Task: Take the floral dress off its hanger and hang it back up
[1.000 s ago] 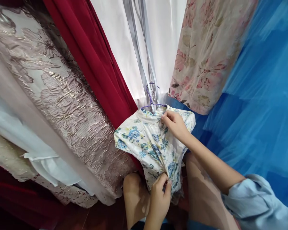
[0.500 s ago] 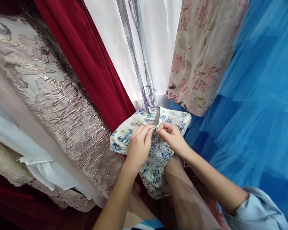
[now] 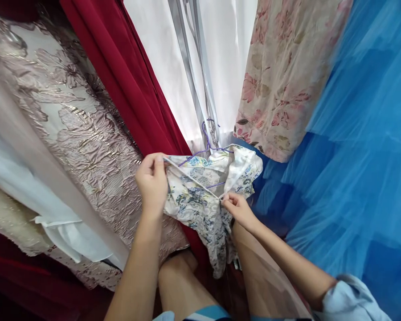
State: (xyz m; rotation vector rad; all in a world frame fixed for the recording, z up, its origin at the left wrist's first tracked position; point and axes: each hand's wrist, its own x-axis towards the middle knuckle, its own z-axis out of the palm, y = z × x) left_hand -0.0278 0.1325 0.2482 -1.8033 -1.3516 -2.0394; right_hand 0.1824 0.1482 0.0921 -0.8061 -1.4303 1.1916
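A white garment with a blue floral print (image 3: 195,205) sits on a purple hanger (image 3: 207,141), in front of my knees. My left hand (image 3: 152,183) pinches the garment's edge at the left shoulder and pulls it outward, so the neckline gapes. Lower down, the fingers of my right hand (image 3: 237,207) are closed on the front opening, near the bottom of the neckline. Part of the hanger's lower bar shows through the gap. Whether a button or zip lies under the right fingertips is too small to tell.
A grey metal stand (image 3: 195,80) rises behind the hanger. To the left hang a dark red cloth (image 3: 127,84) and a pink embossed fabric (image 3: 93,133). On the right are a pink floral cloth (image 3: 276,89) and a blue tulle skirt (image 3: 354,147).
My left hand has moved left from the middle of the neckline, drawing the garment's edge out. My right hand has shifted slightly down. The neckline has opened wide, exposing more of the hanger.
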